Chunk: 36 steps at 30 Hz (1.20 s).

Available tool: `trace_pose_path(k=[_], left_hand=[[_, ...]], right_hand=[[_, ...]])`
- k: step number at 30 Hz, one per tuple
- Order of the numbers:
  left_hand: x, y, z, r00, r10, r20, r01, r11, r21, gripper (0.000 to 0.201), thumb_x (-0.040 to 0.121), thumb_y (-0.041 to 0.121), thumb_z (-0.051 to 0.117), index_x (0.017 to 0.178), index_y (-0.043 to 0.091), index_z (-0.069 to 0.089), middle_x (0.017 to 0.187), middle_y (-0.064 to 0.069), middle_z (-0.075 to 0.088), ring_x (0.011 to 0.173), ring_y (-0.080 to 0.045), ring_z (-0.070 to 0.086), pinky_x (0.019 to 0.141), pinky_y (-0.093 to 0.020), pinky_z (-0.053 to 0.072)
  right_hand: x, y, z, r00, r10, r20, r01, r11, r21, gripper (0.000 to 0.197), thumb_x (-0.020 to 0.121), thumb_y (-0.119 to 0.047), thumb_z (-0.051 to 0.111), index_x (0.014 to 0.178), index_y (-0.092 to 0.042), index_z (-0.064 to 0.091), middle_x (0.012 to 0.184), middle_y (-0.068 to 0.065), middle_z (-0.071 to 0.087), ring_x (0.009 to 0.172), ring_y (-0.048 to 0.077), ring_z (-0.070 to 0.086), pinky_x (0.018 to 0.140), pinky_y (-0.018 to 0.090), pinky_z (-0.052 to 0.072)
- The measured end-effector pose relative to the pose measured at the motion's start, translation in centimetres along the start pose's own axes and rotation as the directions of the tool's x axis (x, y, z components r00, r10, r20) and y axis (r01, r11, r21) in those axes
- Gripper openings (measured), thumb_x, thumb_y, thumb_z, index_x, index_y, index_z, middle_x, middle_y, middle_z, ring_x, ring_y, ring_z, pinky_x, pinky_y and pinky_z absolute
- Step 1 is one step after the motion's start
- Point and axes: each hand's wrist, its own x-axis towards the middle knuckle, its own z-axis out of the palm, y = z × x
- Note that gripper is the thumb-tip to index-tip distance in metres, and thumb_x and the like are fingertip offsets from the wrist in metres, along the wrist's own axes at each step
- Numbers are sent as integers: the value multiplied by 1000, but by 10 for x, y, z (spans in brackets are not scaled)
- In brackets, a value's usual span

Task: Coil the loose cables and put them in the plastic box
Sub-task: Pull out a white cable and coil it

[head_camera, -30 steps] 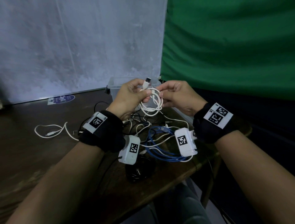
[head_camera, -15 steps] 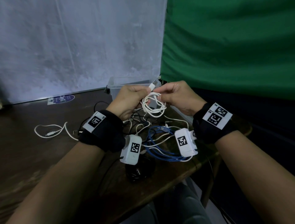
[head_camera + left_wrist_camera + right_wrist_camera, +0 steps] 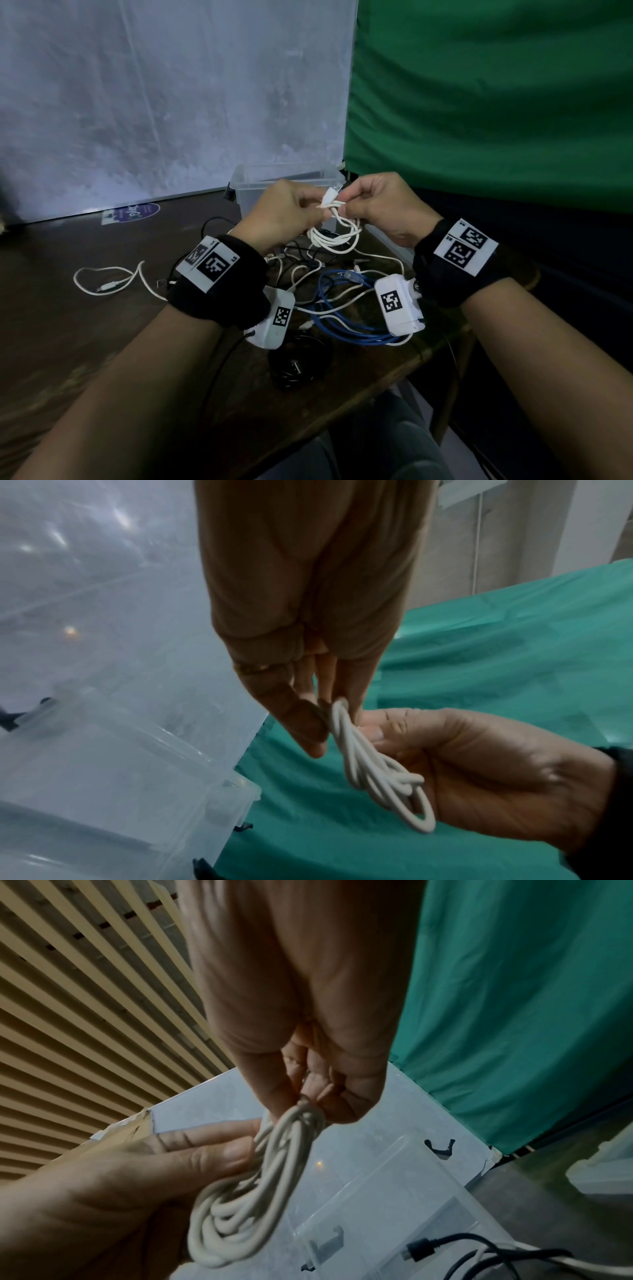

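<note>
Both hands, left hand (image 3: 279,214) and right hand (image 3: 383,205), pinch the white cable (image 3: 334,236), whose plug now seemingly lies tucked across the coil, nearly ready for the plastic box (image 3: 284,178).

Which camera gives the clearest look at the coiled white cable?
The right wrist view: the coiled white cable fills it, loops distinct. The left wrist view shows it edge-on; the head view shows it small, with its plug.
</note>
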Motion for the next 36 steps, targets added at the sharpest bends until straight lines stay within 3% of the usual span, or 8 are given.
trace_pose_path(k=[6,11,15,18,23,29,33,36], left_hand=[[4,-3,4,995,-91,-52,74,961,-267,32,82,-8,63,100,18,69,74,0,71,72,-22,60,74,-33,56],[4,-3,7,987,-129,-95,80,911,-404,23,84,-9,60,99,7,68,78,-6,68,57,-6,62,59,-16,54],[5,-7,8,989,-110,-99,75,949,-306,14,85,-5,62,85,7,68,78,-10,68,54,-7,62,67,-27,56],[5,-8,7,992,-73,-102,55,984,-170,14,85,0,63,93,9,70,82,-15,71,60,-13,63,76,-36,55],[3,-4,6,998,44,-34,-42,997,57,32,92,6,56,116,24,67,87,0,70,59,0,59,68,-25,51],[4,-9,2,1000,29,5,-28,997,-72,37,94,12,53,106,45,64,93,1,68,75,-12,55,79,-39,51],[4,-10,0,999,27,25,-27,999,-39,26,94,26,51,98,48,64,85,-3,64,77,-14,53,78,-35,46],[5,-10,0,1000,14,6,-14,1000,-27,18,88,35,56,97,42,69,81,-9,67,72,-19,54,80,-44,52]], right_hand=[[-3,-6,4,996,66,64,-73,992,106,24,85,12,56,86,-12,54,68,10,59,45,7,55,41,18,44],[-2,-3,5,980,124,155,-138,987,83,18,79,12,64,89,-3,59,78,18,66,62,20,61,58,28,48],[1,-3,7,991,110,73,-115,992,60,16,77,17,60,85,3,63,73,18,64,54,14,58,55,23,49],[0,-3,8,993,96,65,-98,995,33,22,78,18,58,82,-3,64,69,13,61,50,10,56,52,19,48],[-1,-4,9,991,70,111,-60,994,-89,25,85,12,53,70,-6,62,62,9,57,45,4,49,47,14,40],[3,-6,7,997,82,0,-82,996,39,20,81,12,61,73,-6,62,56,7,57,43,8,51,46,19,44],[1,-7,3,996,74,41,-77,994,79,12,82,12,62,89,4,67,54,-2,62,44,3,53,47,15,46],[1,-7,-1,994,92,62,-98,988,119,24,83,12,60,107,10,63,58,-1,65,48,4,56,50,15,48]])
